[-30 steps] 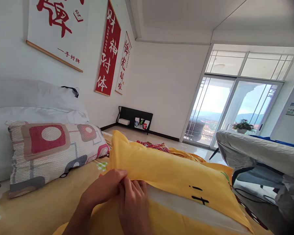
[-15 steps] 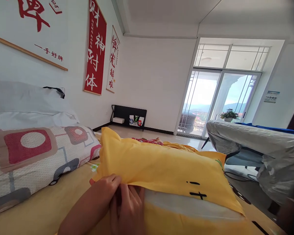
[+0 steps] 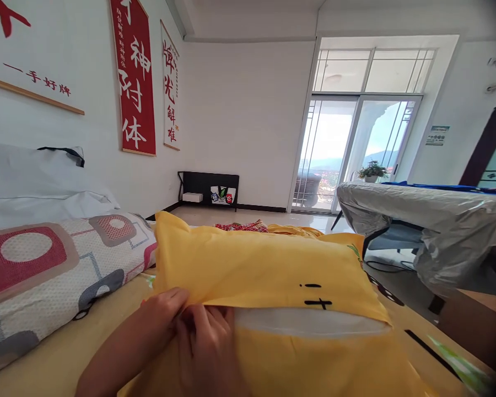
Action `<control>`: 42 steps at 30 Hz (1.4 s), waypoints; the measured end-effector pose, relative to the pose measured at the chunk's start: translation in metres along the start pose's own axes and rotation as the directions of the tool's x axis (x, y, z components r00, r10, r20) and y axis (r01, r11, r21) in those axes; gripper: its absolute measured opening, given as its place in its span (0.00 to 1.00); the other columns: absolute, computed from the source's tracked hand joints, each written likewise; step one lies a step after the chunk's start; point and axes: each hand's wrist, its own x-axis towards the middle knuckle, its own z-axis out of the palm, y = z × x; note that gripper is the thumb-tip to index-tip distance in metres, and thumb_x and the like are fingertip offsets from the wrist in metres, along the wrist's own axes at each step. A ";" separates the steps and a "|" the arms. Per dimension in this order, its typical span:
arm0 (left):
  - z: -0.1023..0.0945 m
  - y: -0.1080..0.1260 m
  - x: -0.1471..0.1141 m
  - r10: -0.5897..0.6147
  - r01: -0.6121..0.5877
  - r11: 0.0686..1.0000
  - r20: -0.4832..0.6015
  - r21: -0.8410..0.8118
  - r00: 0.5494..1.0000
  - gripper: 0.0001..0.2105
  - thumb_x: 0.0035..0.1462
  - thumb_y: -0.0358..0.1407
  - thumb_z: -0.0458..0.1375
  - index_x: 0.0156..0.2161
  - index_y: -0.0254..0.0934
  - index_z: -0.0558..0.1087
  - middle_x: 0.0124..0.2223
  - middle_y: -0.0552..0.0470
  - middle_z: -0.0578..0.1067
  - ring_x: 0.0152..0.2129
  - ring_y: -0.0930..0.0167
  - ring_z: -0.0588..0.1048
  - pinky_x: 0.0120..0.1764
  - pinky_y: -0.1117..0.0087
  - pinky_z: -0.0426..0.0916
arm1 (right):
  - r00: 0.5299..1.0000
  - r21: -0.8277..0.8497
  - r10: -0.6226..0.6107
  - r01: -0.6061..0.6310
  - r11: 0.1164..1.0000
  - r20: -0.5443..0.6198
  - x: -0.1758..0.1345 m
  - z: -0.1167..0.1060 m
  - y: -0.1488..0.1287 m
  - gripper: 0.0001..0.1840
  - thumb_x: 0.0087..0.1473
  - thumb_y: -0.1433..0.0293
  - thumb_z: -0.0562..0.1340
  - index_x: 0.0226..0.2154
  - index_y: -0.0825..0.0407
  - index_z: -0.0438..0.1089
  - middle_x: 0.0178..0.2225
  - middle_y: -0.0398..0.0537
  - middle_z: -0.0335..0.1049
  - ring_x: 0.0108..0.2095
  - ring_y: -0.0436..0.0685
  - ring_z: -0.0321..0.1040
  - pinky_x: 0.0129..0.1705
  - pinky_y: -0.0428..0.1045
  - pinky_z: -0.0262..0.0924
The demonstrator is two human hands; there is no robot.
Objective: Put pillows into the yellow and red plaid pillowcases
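A yellow pillowcase (image 3: 256, 264) with black print lies in front of me, with a white pillow (image 3: 306, 321) showing through its long slit. At the slit's left end, my left hand (image 3: 165, 309) has its fingers closed on the fabric edge. Close beside it, my right hand (image 3: 209, 342) bends its fingers over the same edge, the fingertips tucked partly out of sight in the opening. Both hands hold the pillowcase, and the exact grip of the fingertips is hidden.
A patterned pillow (image 3: 62, 264) lies to the left on the yellow bedding (image 3: 45, 358). Behind it is white bedding (image 3: 45, 182). A plastic-covered table (image 3: 413, 201) stands at the right, a low black shelf (image 3: 209, 182) by the far wall.
My view has shifted, so the room and pillowcase sit further left and the wall hangings higher. Both hands stay at the slit's left end, and the slit looks slightly wider.
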 end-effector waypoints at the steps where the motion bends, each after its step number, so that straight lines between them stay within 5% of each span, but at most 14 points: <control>1: -0.001 0.001 -0.001 0.000 0.000 1.000 0.005 0.003 1.000 0.09 0.56 0.27 0.45 0.31 0.39 0.67 0.32 0.53 0.72 0.30 0.71 0.69 0.35 0.72 0.63 | 1.000 -0.011 0.002 -0.002 1.000 -0.030 -0.001 0.000 -0.001 0.07 0.55 0.76 0.53 0.30 0.50 0.62 0.27 0.42 0.69 0.29 0.55 0.66 0.38 0.50 0.51; 6: 0.000 -0.001 -0.005 -0.014 0.014 0.999 -0.001 0.046 1.000 0.09 0.54 0.29 0.47 0.28 0.39 0.67 0.31 0.53 0.71 0.28 0.70 0.67 0.33 0.71 0.62 | 0.989 0.030 -0.147 0.147 0.989 0.001 0.002 -0.006 -0.004 0.09 0.56 0.77 0.52 0.30 0.50 0.64 0.25 0.41 0.70 0.26 0.52 0.68 0.32 0.47 0.52; 12: 0.001 -0.007 -0.005 -0.042 0.041 0.999 0.049 0.019 0.998 0.08 0.57 0.31 0.46 0.28 0.38 0.64 0.30 0.54 0.70 0.27 0.71 0.65 0.31 0.71 0.59 | 0.983 0.030 -0.133 0.130 0.991 0.130 0.010 -0.022 -0.009 0.08 0.56 0.77 0.52 0.30 0.49 0.63 0.26 0.41 0.70 0.27 0.51 0.67 0.30 0.46 0.54; 17: -0.008 -0.013 -0.001 -0.075 0.074 0.997 0.041 0.011 0.996 0.11 0.56 0.38 0.52 0.25 0.38 0.58 0.26 0.56 0.65 0.24 0.72 0.61 0.28 0.72 0.53 | 0.986 -0.225 -0.051 0.087 0.971 0.161 0.024 -0.069 0.007 0.06 0.55 0.74 0.55 0.30 0.47 0.66 0.30 0.44 0.71 0.32 0.55 0.68 0.33 0.48 0.59; 23: -0.014 -0.012 0.006 0.003 0.000 0.998 0.042 -0.062 0.999 0.10 0.55 0.33 0.49 0.25 0.39 0.53 0.27 0.57 0.62 0.25 0.73 0.59 0.28 0.72 0.51 | 0.962 -0.382 -0.036 0.141 0.913 0.269 0.031 -0.126 0.044 0.09 0.56 0.73 0.54 0.36 0.45 0.69 0.35 0.44 0.76 0.35 0.55 0.72 0.34 0.49 0.62; 34: -0.014 -0.017 0.008 0.014 -0.007 0.992 0.055 -0.125 0.998 0.08 0.51 0.30 0.49 0.26 0.39 0.52 0.27 0.57 0.62 0.26 0.73 0.58 0.29 0.71 0.51 | 0.959 -0.422 -0.079 0.192 0.886 0.271 0.039 -0.114 0.047 0.20 0.55 0.80 0.51 0.43 0.47 0.70 0.43 0.48 0.75 0.47 0.58 0.71 0.46 0.54 0.62; 42: -0.014 -0.019 0.007 -0.007 0.013 0.989 0.044 -0.149 0.999 0.09 0.50 0.30 0.49 0.25 0.39 0.51 0.26 0.57 0.60 0.25 0.73 0.56 0.28 0.71 0.49 | 0.914 -0.479 -0.313 0.402 0.780 0.258 0.009 -0.122 0.042 0.21 0.57 0.72 0.55 0.53 0.50 0.66 0.45 0.53 0.76 0.43 0.61 0.74 0.38 0.54 0.67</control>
